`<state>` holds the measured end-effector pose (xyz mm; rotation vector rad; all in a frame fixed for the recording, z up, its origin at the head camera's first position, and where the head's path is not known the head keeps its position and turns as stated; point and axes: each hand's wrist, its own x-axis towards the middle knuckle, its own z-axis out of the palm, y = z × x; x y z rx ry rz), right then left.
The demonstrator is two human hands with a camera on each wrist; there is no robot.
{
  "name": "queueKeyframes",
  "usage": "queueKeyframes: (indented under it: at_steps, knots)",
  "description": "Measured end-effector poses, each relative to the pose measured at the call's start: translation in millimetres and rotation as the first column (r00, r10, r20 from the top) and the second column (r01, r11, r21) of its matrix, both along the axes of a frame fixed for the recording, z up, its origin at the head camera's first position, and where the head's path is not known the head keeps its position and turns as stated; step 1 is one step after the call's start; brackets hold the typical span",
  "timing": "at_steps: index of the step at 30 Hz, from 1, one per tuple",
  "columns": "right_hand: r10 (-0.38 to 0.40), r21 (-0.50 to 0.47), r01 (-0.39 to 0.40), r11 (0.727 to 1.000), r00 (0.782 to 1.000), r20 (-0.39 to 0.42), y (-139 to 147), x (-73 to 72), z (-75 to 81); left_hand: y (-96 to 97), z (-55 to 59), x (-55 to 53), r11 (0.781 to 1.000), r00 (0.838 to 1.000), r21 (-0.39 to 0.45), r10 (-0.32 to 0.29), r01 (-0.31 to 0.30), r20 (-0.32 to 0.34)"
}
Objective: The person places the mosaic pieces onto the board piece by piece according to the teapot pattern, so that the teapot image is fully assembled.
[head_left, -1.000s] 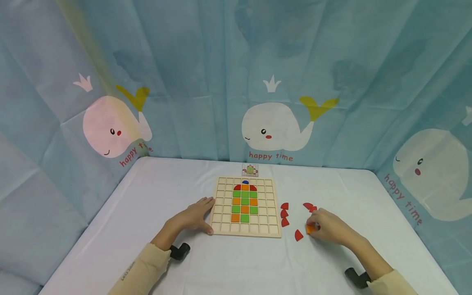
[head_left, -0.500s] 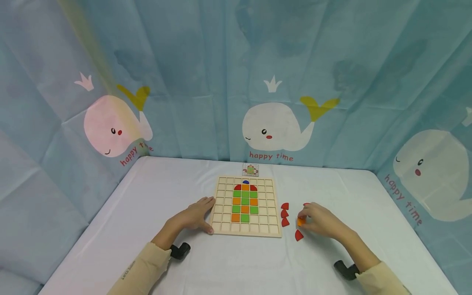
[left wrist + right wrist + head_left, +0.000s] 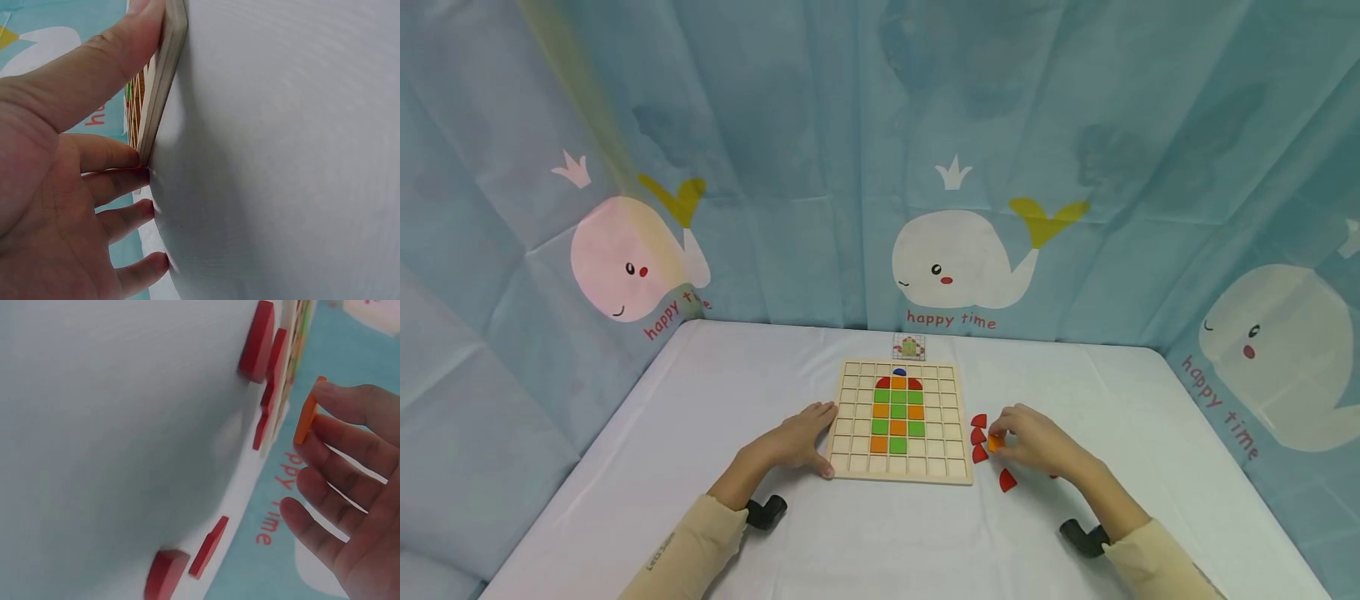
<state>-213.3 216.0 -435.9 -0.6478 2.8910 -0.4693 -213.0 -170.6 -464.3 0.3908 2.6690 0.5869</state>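
My right hand (image 3: 1037, 439) pinches an orange square tile (image 3: 307, 414) between thumb and fingers, held above the table just right of the red pieces. At the left edge of a wooden grid board (image 3: 940, 467), my left hand (image 3: 796, 437) rests with fingers spread; in the left wrist view its thumb (image 3: 106, 62) lies along the board's side. Green, orange, red and blue pieces sit in the board's middle columns, with a green tile (image 3: 897, 445) lowest. A blue half-round piece (image 3: 899, 372) tops them.
Right of the board, several red quarter-round pieces (image 3: 979, 437) lie in a column. Another red piece (image 3: 1007, 481) is nearer the front. Behind the board lies a small pattern card (image 3: 909, 347). A blue curtain with whales (image 3: 820, 250) encloses the white table (image 3: 737, 367).
My right hand has lifted the orange square tile off the table and carried it left toward the board. My left hand has stayed at the board's edge.
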Motion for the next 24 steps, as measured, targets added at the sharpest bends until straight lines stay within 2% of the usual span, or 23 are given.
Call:
queueKeyframes:
  at_steps: [5, 14, 24]
  knots:
    - [0.037, -0.015, -0.037, 0.999, 0.999, -0.032, -7, -4.8, -0.6, -0.5, -0.9, 0.0, 1.0, 1.0, 0.001, 0.002, -0.002, -0.001]
    - [0.08, -0.005, -0.08, 0.997, 0.996, -0.032, -28, -11.9, 1.1, -0.5, -3.1, -0.9, 1.0, 1.0, -0.003, 0.0, 0.0, -0.003]
    - [0.107, -0.009, -0.107, 0.994, 0.994, 0.022, -61, -17.5, -1.9, 0.0, -3.0, -1.2, 1.0, 1.0, -0.005, -0.001, 0.001, -0.008]
